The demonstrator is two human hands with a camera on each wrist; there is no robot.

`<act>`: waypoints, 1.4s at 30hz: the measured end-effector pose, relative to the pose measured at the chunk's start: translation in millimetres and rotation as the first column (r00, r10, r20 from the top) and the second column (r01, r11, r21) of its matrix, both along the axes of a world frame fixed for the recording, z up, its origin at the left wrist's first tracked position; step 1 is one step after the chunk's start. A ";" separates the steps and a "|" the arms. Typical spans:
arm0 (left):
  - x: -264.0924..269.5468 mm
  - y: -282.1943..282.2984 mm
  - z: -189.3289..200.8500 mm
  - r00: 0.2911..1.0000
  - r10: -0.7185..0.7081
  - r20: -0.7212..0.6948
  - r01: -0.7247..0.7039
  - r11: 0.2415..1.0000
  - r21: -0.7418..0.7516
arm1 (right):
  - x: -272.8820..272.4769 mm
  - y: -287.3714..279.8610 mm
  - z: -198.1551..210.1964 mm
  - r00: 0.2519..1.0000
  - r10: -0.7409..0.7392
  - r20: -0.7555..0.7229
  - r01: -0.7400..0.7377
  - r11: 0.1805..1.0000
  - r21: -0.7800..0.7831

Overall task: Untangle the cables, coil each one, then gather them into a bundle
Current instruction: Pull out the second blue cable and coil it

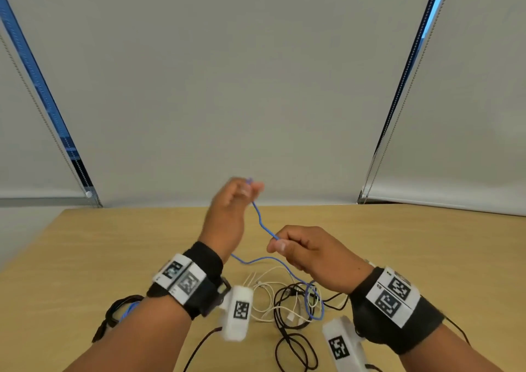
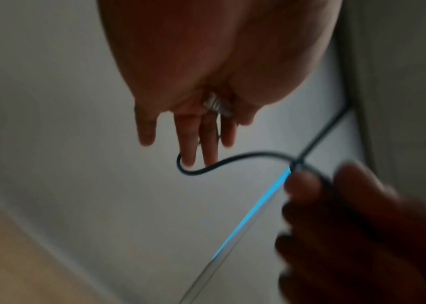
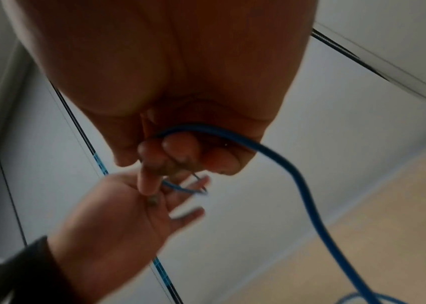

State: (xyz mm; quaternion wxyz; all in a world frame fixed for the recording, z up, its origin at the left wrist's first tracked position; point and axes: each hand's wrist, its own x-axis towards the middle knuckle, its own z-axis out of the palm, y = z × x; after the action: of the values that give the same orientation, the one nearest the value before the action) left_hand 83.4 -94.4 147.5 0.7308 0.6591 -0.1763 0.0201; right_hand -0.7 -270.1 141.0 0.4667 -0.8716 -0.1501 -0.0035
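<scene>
A thin blue cable (image 1: 260, 218) rises from a tangle of white and black cables (image 1: 284, 304) on the wooden table (image 1: 113, 243). My right hand (image 1: 277, 243) pinches the blue cable (image 3: 297, 174) in mid-air between thumb and curled fingers (image 3: 178, 152). Higher and further back is my left hand (image 1: 250, 189), blurred, with the cable's free end at its fingertips. In the left wrist view its fingers (image 2: 188, 144) are straight and the cable (image 2: 245, 156) curves past their tips. The right wrist view shows that palm (image 3: 128, 205) open.
A dark coiled cable (image 1: 119, 309) lies on the table under my left forearm. Black cable loops (image 1: 293, 351) trail toward the near edge. Grey roller blinds (image 1: 256, 86) hang behind the table's far edge.
</scene>
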 end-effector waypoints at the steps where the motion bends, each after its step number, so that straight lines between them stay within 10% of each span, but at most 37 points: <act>1: -3.2 -3.2 -5.8 0.998 -0.065 0.024 0.061 0.987 0.147 | 1.3 -1.8 6.0 0.999 -0.022 0.046 0.024 0.999 -0.042; 6: -23.5 -3.1 -25.5 0.904 -0.364 -0.223 0.401 0.904 0.148 | 11.9 -17.3 21.7 0.973 -0.192 0.129 0.204 0.974 -0.094; 12: -27.2 -2.5 -15.3 0.893 -0.403 -0.200 0.430 0.896 0.116 | 12.9 -14.5 12.9 0.984 -0.180 0.001 0.175 0.958 0.227; 20: -28.8 8.9 -9.0 0.788 -0.546 -0.283 0.536 0.836 -0.119 | 25.8 -13.1 25.9 0.983 -0.172 0.066 0.158 0.970 0.185; 31: -10.3 22.5 15.7 0.881 -0.445 -0.159 0.293 0.778 -0.555 | 4.7 -1.4 -35.9 0.985 -0.035 -0.169 0.049 0.996 0.079; 37: 10.5 23.4 -1.5 0.998 0.047 0.036 -0.052 0.986 0.156 | -18.6 15.2 -27.0 0.977 -0.031 -0.213 0.081 0.970 0.230; 42: -8.5 11.8 -30.1 0.973 -0.230 0.017 0.194 0.859 0.474 | -7.2 -3.5 26.9 0.992 -0.107 -0.068 0.120 0.967 0.226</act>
State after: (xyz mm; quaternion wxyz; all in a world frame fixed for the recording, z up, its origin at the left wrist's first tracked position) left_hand 74.9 -82.6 117.4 0.5402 0.7917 -0.2740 -0.0795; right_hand -7.9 -273.5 167.9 0.5675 -0.8186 -0.0855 -0.0238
